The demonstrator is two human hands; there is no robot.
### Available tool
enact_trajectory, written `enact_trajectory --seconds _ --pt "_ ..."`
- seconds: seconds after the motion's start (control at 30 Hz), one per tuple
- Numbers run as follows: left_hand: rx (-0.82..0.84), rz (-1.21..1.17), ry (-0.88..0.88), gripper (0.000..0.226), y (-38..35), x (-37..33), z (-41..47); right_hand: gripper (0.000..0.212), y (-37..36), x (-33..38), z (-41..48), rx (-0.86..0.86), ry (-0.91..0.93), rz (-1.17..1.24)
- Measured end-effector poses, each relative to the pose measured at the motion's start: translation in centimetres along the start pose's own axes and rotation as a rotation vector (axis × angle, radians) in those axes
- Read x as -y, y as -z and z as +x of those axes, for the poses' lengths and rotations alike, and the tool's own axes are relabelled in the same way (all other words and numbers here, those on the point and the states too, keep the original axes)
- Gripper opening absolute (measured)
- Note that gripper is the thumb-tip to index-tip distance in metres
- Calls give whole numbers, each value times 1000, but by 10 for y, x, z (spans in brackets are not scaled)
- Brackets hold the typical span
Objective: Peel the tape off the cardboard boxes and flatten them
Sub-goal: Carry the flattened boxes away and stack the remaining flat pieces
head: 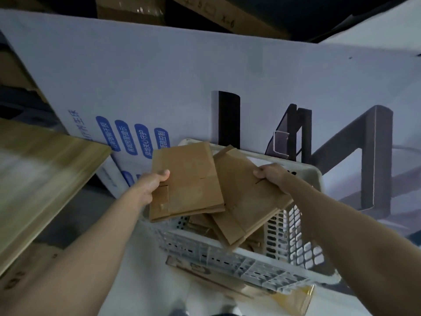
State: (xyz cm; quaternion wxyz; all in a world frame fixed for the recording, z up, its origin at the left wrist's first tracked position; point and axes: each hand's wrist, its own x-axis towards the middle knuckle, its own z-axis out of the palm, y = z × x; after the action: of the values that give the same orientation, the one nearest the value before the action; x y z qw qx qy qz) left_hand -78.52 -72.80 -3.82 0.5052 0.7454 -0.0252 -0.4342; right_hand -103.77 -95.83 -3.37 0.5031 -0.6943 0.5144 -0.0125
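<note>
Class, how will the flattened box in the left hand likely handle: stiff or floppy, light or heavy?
Probably stiff: the flattened box juts out flat from the left hand gripping one edge. Likely light: one hand carries it.

On the large white carton [182, 76], near its lower left corner, Chinese characters are printed in white on four blue pill-shaped labels [133, 139]. A column of blue characters [78, 124] is set just beside them. All are turned sideways and too blurred to be read with certainty. "x-6" is handwritten on a brown cardboard sheet [227, 18] above the carton.
</note>
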Motion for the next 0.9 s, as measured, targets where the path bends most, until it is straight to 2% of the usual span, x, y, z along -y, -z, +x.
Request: enact_trajectory --seconds 0.33,0.5,0.6,0.73,0.9 --pt "-85 -196 76 41 -71 27 -26 20 -5 -4 27 147 57 61" --pt "-215 -182 72 47 -99 31 -33 21 -9 -7 32 192 47 112" --pt "-284 -155 41 47 -107 33 -36 15 -8 -8 33 214 53 151" --pt "-330 -163 106 58 -111 40 -40 14 -8 -5 33 241 55 184" --pt "-312 -303 136 46 -109 30 -41 19 -10 6 29 276 85 161"
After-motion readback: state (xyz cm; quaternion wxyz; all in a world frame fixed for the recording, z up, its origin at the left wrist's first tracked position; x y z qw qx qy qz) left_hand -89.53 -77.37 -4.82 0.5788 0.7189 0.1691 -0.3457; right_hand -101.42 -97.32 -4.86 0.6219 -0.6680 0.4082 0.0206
